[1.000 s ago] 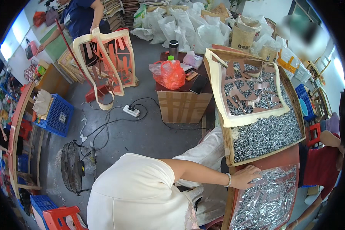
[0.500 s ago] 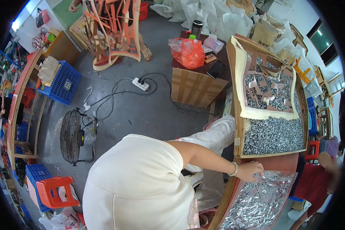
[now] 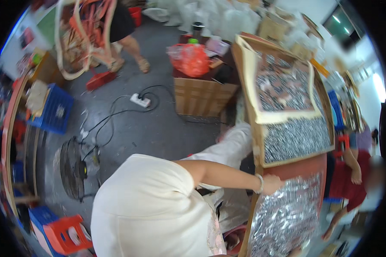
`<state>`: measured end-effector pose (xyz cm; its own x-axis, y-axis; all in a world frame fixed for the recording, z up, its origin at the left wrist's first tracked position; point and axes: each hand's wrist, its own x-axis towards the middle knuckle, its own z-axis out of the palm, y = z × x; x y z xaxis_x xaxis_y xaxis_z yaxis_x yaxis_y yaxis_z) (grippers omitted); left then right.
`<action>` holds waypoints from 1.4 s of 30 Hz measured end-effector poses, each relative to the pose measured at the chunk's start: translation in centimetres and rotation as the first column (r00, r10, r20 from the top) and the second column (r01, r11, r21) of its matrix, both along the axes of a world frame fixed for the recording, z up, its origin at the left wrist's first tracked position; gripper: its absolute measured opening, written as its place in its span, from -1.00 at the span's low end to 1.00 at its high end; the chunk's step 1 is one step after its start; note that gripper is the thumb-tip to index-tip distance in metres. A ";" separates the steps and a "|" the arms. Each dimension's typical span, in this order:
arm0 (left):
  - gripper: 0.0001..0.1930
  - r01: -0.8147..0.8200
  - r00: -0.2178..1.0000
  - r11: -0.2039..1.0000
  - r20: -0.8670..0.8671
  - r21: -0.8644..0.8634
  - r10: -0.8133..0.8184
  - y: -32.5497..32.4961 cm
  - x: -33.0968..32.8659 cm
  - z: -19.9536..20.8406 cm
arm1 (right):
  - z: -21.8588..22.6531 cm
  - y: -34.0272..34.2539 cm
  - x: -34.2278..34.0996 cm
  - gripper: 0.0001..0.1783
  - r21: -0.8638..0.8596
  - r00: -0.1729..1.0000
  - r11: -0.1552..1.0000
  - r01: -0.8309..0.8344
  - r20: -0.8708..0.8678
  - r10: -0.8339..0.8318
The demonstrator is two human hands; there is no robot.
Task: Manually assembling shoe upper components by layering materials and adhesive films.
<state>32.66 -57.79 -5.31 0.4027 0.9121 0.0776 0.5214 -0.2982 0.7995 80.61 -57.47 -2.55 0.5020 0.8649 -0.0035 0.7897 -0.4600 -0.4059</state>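
My left hand [image 3: 272, 184] is closed at the upper left edge of a clear, crinkled plastic sheet [image 3: 287, 210]. Motion blurs its fingers. Silvery glints show through the sheet, which lies on a reddish board [image 3: 302, 168]; whether the silver bits are inside or under it is unclear. Just beyond my left hand stands a wooden tray [image 3: 258, 147] of small silvery metal bits [image 3: 298, 139]. A cream-bordered frame [image 3: 287, 118] rests on these, with brown cut pieces [image 3: 272, 81] inside it. At the lower edge a blurred skin-toned patch, probably my right hand [image 3: 298, 252], touches the sheet's near end.
A carton table [image 3: 206, 96] bears a red plastic bag [image 3: 191, 60] and a dark tumbler [image 3: 197, 29]. Cables and a power strip [image 3: 140, 100] lie on the floor near a black fan [image 3: 72, 169]. A red stool [image 3: 67, 234] stands lower left. A person in red [image 3: 351, 175] is at right.
The whole view has shifted left and up. My left hand has slid slightly nearer along the sheet. A skin-toned patch has appeared at the lower edge. The person carrying frames has moved left.
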 end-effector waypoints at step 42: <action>-0.85 0.834 0.548 0.478 0.311 -0.275 -0.777 -16.1 55.6 -17.9 | -30.7 -67.7 11.9 -0.63 0.167 -0.057 -0.186 0.968 -0.577 -0.815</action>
<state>88.25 -73.84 -23.22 0.9863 0.1553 -0.0551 0.0889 -0.2200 0.9714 92.55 -125.22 -33.23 0.8099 -0.5674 -0.1485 -0.3917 -0.3347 -0.8571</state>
